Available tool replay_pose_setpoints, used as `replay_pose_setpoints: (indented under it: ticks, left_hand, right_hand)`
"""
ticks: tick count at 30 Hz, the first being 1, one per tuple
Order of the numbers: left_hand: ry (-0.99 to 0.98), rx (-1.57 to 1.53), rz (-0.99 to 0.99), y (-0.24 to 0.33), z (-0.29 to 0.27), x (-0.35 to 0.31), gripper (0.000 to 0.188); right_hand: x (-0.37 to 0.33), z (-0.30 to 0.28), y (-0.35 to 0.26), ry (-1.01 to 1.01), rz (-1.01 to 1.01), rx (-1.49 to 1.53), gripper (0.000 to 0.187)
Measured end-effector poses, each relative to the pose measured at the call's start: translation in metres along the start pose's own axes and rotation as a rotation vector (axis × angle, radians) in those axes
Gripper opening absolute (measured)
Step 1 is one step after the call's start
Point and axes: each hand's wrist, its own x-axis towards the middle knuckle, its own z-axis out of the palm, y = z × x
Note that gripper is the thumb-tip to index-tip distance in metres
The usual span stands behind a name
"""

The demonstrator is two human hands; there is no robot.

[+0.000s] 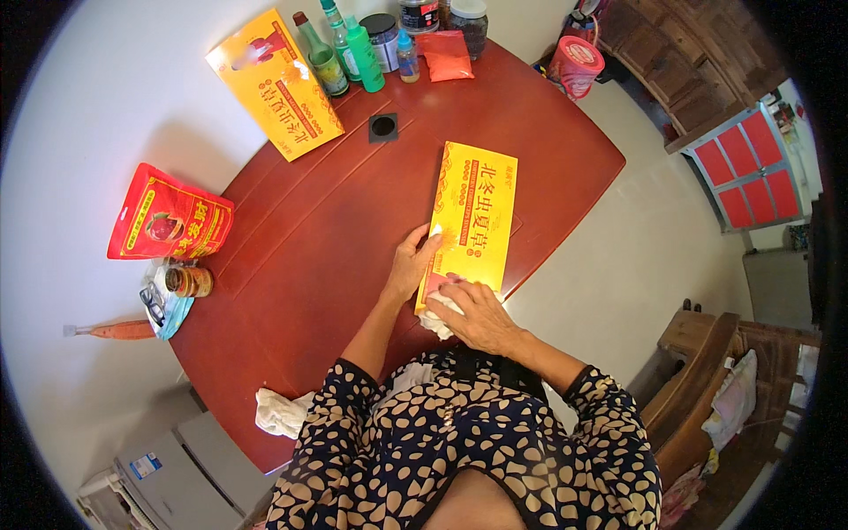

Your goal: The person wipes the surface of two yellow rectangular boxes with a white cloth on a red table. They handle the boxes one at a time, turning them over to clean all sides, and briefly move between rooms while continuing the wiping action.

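A long yellow gift box (473,208) with red print lies on the red-brown table in front of me. My left hand (413,265) grips its left edge, the thumb on top and the fingers along the side. At the box's near end, my right hand (479,318) presses down with bent fingers over a white cloth (437,318). The cloth bunches beneath that hand and hangs around the near corner of the box. Part of the box's near end is hidden by my right hand.
A similar yellow box (276,84) leans at the back left beside several bottles and jars (382,40). On the left stand a red pouch (168,216) and a small jar (190,282). Another white cloth (281,412) lies near my left elbow. The table's edge (565,234) runs along the right.
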Motion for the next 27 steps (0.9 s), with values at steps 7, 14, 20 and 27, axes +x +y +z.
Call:
replay_pose_setpoints:
  ticks: [7,14,20,27]
  left_hand:
    - [0.024,0.056,-0.001,-0.003,0.004,0.001,0.042]
    - [0.035,0.108,-0.013,0.002,0.004,-0.002,0.041]
    - [0.011,0.071,0.005,0.009,0.006,-0.009,0.037]
    - [0.003,-0.094,-0.005,0.012,0.019,-0.035,0.042]
  right_hand:
    - [-0.005,0.001,0.049,0.064,0.183,-0.063,0.058]
    - [0.032,-0.01,0.113,0.177,0.347,-0.137,0.048]
    - [0.05,0.004,0.151,0.487,0.725,0.07,0.04]
    - [0.033,-0.005,0.142,0.646,0.884,0.916,0.042]
